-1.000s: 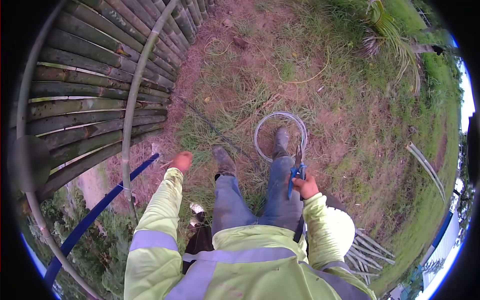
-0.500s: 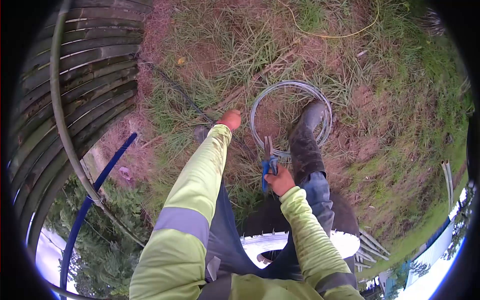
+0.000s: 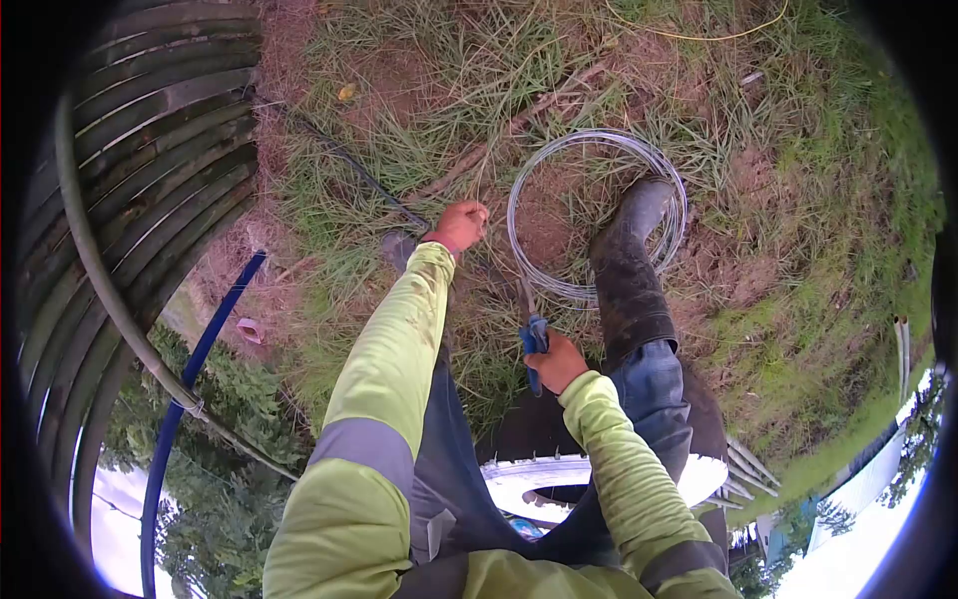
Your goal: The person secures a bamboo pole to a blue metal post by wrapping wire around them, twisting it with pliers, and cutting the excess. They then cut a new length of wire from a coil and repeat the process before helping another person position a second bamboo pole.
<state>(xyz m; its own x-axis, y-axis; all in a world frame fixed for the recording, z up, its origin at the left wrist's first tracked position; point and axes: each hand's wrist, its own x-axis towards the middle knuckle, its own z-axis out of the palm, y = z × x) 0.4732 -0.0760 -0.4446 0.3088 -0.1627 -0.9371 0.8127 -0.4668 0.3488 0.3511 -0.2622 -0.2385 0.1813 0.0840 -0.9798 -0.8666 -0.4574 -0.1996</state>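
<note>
My right hand [image 3: 561,363] is closed around pliers with blue handles [image 3: 535,337], their jaws pointing away from me at the near edge of a wire coil [image 3: 514,215]. The shiny coil lies as a loose ring on the grass, with my dark boot [image 3: 639,225] standing inside it. Left of the coil, my left hand [image 3: 463,224] is held with its fingers curled together. Anything between those fingers is too small to make out. A dark thin rod or cable [image 3: 359,172] runs over the grass toward that hand.
Curved dark slats [image 3: 150,110] with a bent pole [image 3: 90,240] fill the left side. A blue pipe [image 3: 205,349] slants below them. A yellow cord [image 3: 699,38] lies at the top. A tree branch [image 3: 499,135] rests in the grass, and pale pipes [image 3: 748,464] lie at lower right.
The view has shifted, so the coil and boot appear farther up and right. My left hand has turned a little, showing more of its curled fingers. My right hand still grips the pliers.
</note>
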